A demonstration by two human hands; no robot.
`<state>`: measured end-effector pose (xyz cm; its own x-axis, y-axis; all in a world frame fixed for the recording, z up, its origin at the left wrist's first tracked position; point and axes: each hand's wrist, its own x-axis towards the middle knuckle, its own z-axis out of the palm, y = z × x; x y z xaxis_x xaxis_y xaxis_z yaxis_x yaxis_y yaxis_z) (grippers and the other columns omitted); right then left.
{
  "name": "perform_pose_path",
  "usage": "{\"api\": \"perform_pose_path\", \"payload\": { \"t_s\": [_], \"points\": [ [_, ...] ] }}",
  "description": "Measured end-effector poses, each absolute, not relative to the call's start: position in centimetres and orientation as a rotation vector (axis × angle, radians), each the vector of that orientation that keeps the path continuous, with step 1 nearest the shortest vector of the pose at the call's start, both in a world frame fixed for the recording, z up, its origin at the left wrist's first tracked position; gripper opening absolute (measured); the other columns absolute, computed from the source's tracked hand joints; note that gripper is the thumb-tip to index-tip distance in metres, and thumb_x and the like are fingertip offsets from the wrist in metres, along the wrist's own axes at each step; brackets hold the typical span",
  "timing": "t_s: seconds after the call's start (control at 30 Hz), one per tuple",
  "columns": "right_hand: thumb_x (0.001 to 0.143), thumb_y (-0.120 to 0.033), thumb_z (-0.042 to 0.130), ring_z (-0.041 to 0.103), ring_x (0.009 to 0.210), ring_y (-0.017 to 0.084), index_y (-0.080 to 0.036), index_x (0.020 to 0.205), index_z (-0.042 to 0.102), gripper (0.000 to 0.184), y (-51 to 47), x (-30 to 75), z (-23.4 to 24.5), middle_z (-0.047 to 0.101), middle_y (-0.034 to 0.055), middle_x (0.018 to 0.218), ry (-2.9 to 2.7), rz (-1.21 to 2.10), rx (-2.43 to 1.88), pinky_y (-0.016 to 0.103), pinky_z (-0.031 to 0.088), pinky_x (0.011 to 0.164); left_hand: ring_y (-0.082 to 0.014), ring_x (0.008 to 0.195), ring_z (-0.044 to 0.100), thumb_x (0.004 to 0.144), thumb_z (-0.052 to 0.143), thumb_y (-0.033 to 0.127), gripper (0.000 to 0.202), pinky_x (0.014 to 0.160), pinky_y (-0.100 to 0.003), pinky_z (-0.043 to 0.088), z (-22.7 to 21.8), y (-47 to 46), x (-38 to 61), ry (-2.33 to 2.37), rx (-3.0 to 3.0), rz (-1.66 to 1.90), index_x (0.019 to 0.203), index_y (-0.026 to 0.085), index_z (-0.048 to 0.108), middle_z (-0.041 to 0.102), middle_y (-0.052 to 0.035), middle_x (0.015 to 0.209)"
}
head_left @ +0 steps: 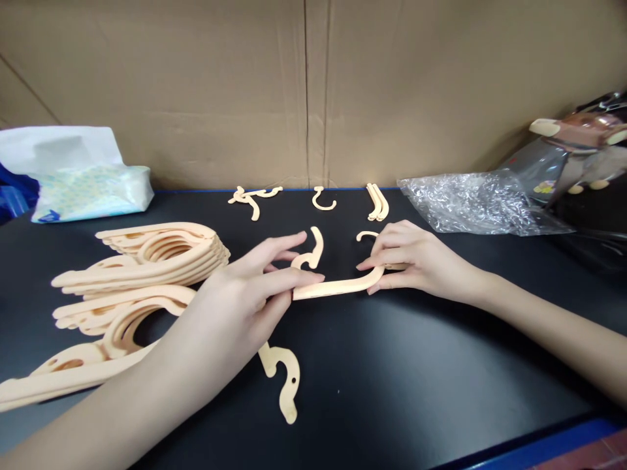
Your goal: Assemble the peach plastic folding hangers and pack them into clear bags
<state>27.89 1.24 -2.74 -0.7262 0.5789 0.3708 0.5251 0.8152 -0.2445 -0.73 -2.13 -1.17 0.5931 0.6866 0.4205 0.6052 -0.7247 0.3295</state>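
Observation:
A cream, curved plastic hanger arm (337, 287) is held level just above the black tabletop, at mid-view. My left hand (255, 281) pinches its left end between thumb and fingers. At the bent right end, my right hand (409, 258) grips it with thumb and fingertips. Behind my left fingers a curved cream piece (317, 248) stands out; whether it joins the arm is hidden. A small cream hook (366, 235) shows just beyond my right fingers. Below my left wrist lies a flat, S-shaped cream piece (289, 385), partly covered.
Stacked cream hanger parts (147, 261) fill the left side. Along the back lie a cluster of small pieces (252, 196), a loose hook (324, 199) and curved strips (377, 202). A tissue pack (93, 189) is back left, a clear plastic bag (480, 202) back right, before a cardboard wall (220, 85).

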Motion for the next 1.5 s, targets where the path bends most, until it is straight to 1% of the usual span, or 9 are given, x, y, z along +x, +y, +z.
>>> {"api": "perform_pose_path", "payload": {
  "t_s": [0.1,0.23,0.37,0.5,0.8,1.03,1.23,1.37,1.5],
  "points": [
    [0.089,-0.054,0.061,0.056,0.084,0.02,-0.019,0.1,0.074,0.039,1.0,27.6,-2.8,0.066,0.0044,0.083,-2.547,0.21,-0.883,0.033,0.042,0.078,-0.0154,0.107,0.066,0.094,0.039,0.014,0.035,0.089,-0.025,0.05,-1.1,-2.7,-0.5,1.089,2.554,0.752,0.111,0.023,0.068,0.067,-0.0029,0.125],
    [0.084,-0.05,0.069,0.056,0.082,0.019,-0.017,0.095,0.071,0.035,0.5,27.2,-2.7,0.064,0.0038,0.082,-2.51,0.321,-0.993,0.029,0.044,0.071,-0.0118,0.077,0.068,0.097,0.041,0.025,0.029,0.065,-0.02,0.051,-0.8,-3.3,-0.1,1.137,2.404,0.655,0.116,0.026,0.062,0.072,0.0023,0.103],
    [0.078,-0.047,0.076,0.06,0.083,0.017,-0.019,0.095,0.062,0.036,0.0,26.8,-2.6,0.063,0.0022,0.092,-2.44,0.409,-1.114,0.027,0.046,0.072,-0.0104,0.073,0.063,0.088,0.064,0.029,0.022,0.07,-0.02,0.049,-1.3,-2.9,0.0,1.115,2.393,0.721,0.109,0.027,0.062,0.07,0.0057,0.096],
    [0.074,-0.055,0.077,0.06,0.082,0.017,-0.021,0.093,0.053,0.047,-0.2,26.8,-2.6,0.062,0.0004,0.091,-2.393,0.455,-1.203,0.027,0.046,0.07,-0.0097,0.073,0.062,0.086,0.063,0.019,0.018,0.069,-0.02,0.048,-1.5,-2.5,0.0,1.121,2.402,0.705,0.103,0.026,0.062,0.068,0.0068,0.091],
    [0.087,-0.042,0.069,0.056,0.096,0.018,-0.021,0.099,0.064,0.025,0.6,27.5,-2.1,0.062,0.0031,0.1,-2.52,0.434,-0.983,0.03,0.044,0.084,-0.0159,0.083,0.063,0.08,0.046,0.008,0.031,0.074,-0.029,0.05,-1.7,-2.4,-0.4,1.048,2.674,0.54,0.104,0.019,0.063,0.064,-0.0026,0.1],
    [0.087,-0.048,0.068,0.059,0.093,0.019,-0.02,0.1,0.064,0.032,0.4,27.7,-1.9,0.064,0.0034,0.099,-2.499,0.353,-1.062,0.031,0.046,0.082,-0.0221,0.085,0.06,0.079,0.041,0.006,0.036,0.071,-0.039,0.05,-2.0,-2.2,-0.6,1.0,2.856,0.402,0.1,0.02,0.066,0.065,-0.0042,0.101],
    [0.091,-0.039,0.065,0.061,0.096,0.018,-0.018,0.102,0.065,0.024,-0.2,26.8,-2.2,0.066,0.0049,0.106,-2.56,0.425,-0.942,0.031,0.047,0.083,-0.0276,0.089,0.062,0.083,0.043,0.001,0.033,0.069,-0.042,0.052,-1.9,-1.3,-0.7,1.047,3.224,0.458,0.103,0.012,0.067,0.068,-0.0104,0.105],
    [0.091,-0.039,0.066,0.061,0.106,0.019,-0.017,0.114,0.065,0.032,-1.0,26.0,-2.3,0.067,0.0074,0.117,-2.594,0.535,-0.784,0.032,0.047,0.093,-0.0328,0.082,0.064,0.085,0.042,0.0,0.034,0.063,-0.045,0.051,-0.9,-1.5,-1.1,1.39,3.377,0.288,0.108,0.005,0.065,0.069,-0.0151,0.096],
    [0.093,-0.039,0.062,0.056,0.121,0.022,-0.012,0.124,0.061,0.041,-2.4,24.9,-2.2,0.064,0.0122,0.128,-2.639,0.372,-0.697,0.037,0.042,0.105,-0.0303,0.08,0.066,0.081,0.041,-0.003,0.035,0.064,-0.043,0.052,-0.6,-1.9,-1.2,1.454,3.304,0.297,0.101,0.01,0.067,0.07,-0.0118,0.092]
  ]
}}
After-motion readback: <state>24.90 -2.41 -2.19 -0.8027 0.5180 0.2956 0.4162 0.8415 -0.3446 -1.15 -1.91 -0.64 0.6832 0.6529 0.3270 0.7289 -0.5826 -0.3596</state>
